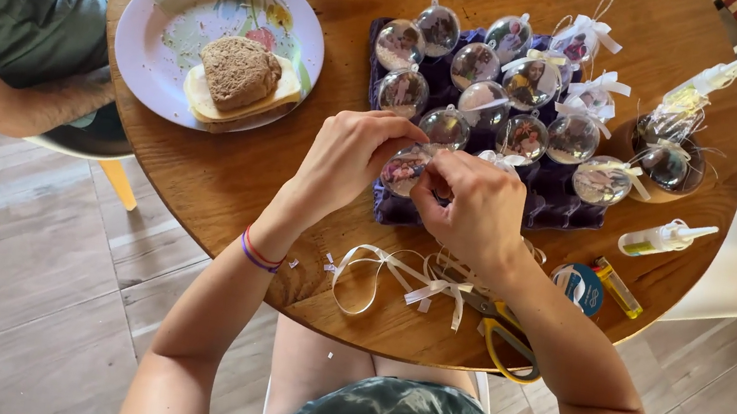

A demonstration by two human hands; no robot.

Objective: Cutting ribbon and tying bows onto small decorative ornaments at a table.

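Your left hand and right hand both pinch one clear bauble; six on the tray wear bows, about eight remain bare.

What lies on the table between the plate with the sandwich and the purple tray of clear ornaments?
In the head view, only bare wood of the table lies between the plate and the purple tray.
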